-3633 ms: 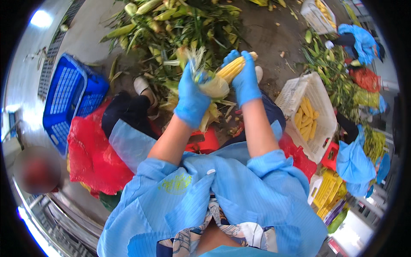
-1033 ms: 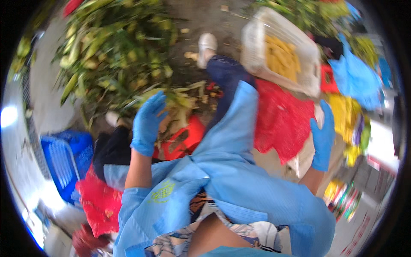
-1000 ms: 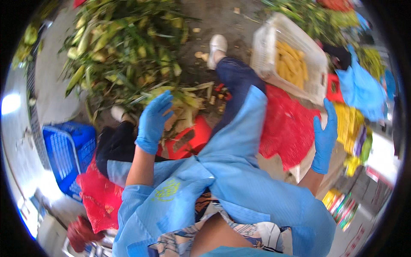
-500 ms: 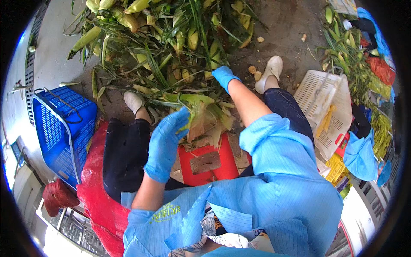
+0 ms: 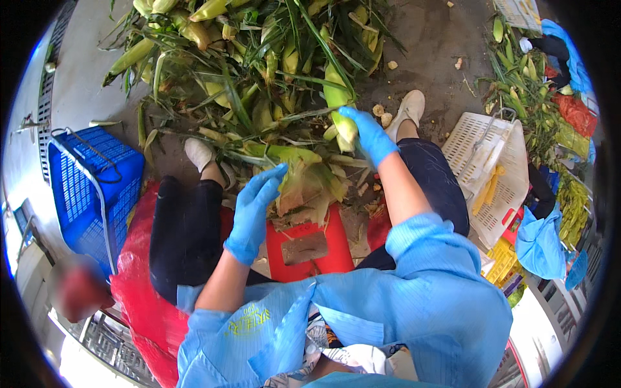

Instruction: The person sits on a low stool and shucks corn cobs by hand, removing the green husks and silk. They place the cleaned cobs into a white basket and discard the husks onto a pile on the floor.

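Observation:
My right hand (image 5: 369,134), in a blue glove, is closed round the lower end of a green ear of corn (image 5: 337,97) with its husk and long leaves on. The ear lies at the near right side of a big heap of unhusked corn (image 5: 259,77). My left hand (image 5: 253,210), gloved in blue too, is raised with its fingers stretched out and holds nothing. Just right of its fingertips, loose corn husks (image 5: 299,184) cover the far end of a red plastic stool (image 5: 336,240) between my knees.
A blue plastic crate (image 5: 97,187) with a metal handle stands at my left, beside red sheeting (image 5: 139,284). At my right, a white crate (image 5: 475,149) leans tilted. Farther right, a person in blue (image 5: 542,239) sits by another corn heap (image 5: 521,90). Small corn scraps (image 5: 381,115) dot the floor.
My right hand has drawn back toward me and to the right, pulling an ear of corn from the heap. The left hand stays nearly where it was, still open.

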Tool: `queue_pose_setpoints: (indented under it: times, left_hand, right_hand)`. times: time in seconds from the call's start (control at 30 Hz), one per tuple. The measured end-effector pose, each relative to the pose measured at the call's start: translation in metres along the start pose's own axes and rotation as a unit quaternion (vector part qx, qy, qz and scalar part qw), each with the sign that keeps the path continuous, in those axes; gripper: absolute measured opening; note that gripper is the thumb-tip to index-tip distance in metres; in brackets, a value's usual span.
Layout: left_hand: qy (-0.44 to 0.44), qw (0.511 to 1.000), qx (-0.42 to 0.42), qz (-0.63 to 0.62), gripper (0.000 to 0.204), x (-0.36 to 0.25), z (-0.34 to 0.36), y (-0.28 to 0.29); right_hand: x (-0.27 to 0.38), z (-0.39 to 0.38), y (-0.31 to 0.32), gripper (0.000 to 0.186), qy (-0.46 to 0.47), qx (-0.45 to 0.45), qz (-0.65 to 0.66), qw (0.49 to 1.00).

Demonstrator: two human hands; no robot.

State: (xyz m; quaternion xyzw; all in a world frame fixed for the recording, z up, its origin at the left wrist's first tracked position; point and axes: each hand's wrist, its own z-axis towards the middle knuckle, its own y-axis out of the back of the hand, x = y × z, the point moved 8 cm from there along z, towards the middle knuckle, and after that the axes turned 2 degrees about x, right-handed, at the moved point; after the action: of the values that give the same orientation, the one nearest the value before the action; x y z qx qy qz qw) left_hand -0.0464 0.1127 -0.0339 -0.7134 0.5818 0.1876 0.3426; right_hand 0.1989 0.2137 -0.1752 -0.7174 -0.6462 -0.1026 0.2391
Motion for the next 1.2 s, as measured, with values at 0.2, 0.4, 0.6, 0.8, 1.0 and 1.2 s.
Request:
queue_pose_setpoints:
  times: [0.2,0.4,0.6,0.8,1.0,1.2]
  left_hand:
    - [-0.035,0.999,0.023,0.013,0.044,0.002,0.005,-0.03]
    - [-0.134,0.985,0.037,-0.097,0.053,-0.038,-0.026,-0.078]
    - [-0.224,0.972,0.065,-0.012,0.049,-0.054,-0.085,-0.107]
    - [-0.334,0.882,-0.129,0.306,0.066,-0.07,-0.133,-0.113]
    - [-0.336,0.799,-0.175,0.468,0.074,-0.068,-0.151,-0.117]
    - [-0.396,0.912,0.031,0.104,0.068,-0.063,-0.14,-0.111]
  right_hand:
    - [-0.025,-0.153,-0.047,0.05,0.203,0.078,-0.127,0.968]
    - [-0.004,-0.26,-0.092,0.043,0.395,0.008,-0.419,0.818]
    - [0.08,-0.311,-0.111,0.028,0.495,0.013,-0.306,0.813]
    - [0.075,-0.328,-0.121,0.024,0.486,-0.031,-0.402,0.775]
    - [0.038,-0.285,-0.085,0.017,0.361,-0.039,-0.188,0.912]
    - [0.001,-0.264,-0.104,0.023,0.204,0.097,0.275,0.934]
